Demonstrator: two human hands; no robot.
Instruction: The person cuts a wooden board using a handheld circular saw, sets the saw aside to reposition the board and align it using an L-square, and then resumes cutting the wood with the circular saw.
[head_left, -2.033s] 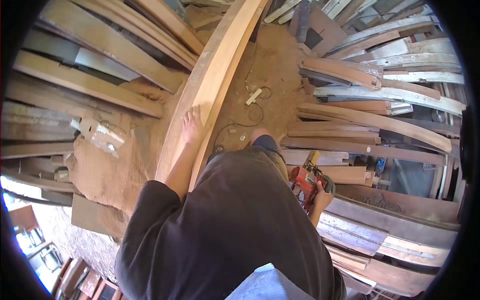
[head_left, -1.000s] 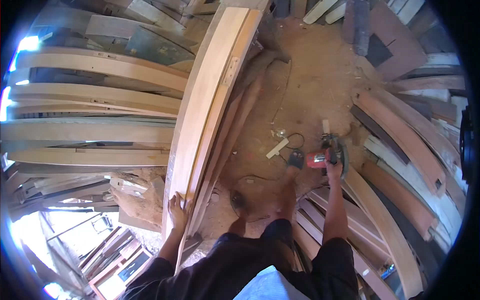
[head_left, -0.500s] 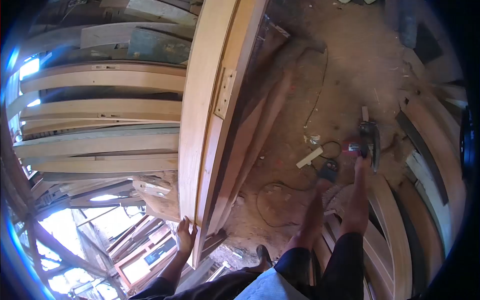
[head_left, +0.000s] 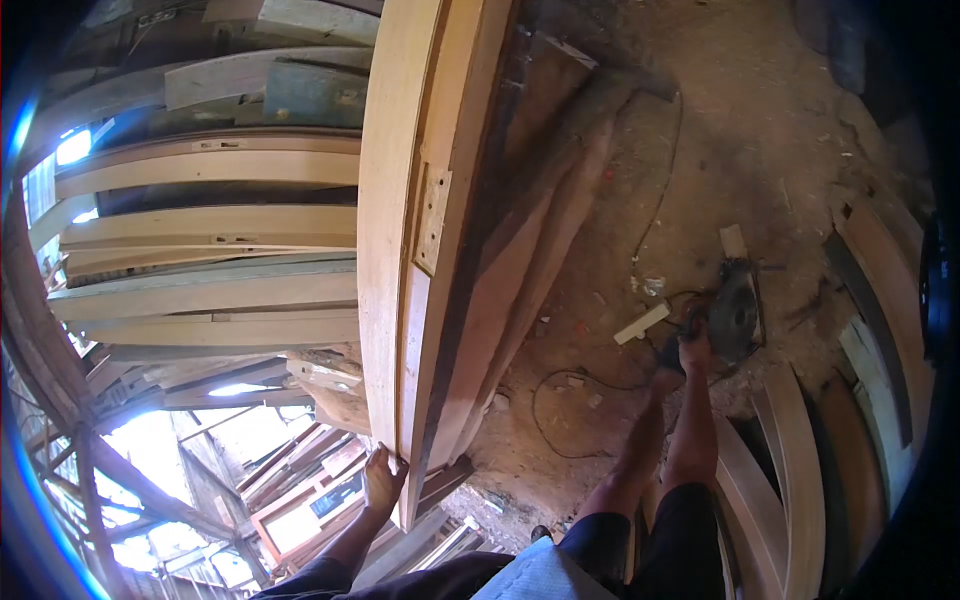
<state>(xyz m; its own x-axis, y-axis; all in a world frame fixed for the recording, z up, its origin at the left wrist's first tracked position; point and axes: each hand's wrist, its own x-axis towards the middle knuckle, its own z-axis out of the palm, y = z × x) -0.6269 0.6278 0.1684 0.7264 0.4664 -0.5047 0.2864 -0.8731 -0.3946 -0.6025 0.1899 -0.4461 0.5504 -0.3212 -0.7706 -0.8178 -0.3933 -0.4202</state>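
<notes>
My left hand (head_left: 382,482) is at the near end of a long pale wooden beam (head_left: 388,200), its fingers pressed on the end and edge. A small wooden block with holes (head_left: 432,222) sits on the beam's right side. On the right, my right hand (head_left: 694,345) is wrapped round the handle of a power saw (head_left: 740,308), held low by my leg. The saw's round blade side faces up, and its red body is mostly out of sight now.
Stacked boards (head_left: 210,228) lie left of the beam. A white power strip (head_left: 642,323) and a dark cable (head_left: 540,410) are on the dusty floor (head_left: 740,130). Curved planks (head_left: 800,480) stand at the lower right. Framed wooden pieces (head_left: 300,520) lie at the lower left.
The view has swung left and down along the beam. My left hand has slid from the beam's middle to its near end. The saw in my right hand has turned, showing its blade side.
</notes>
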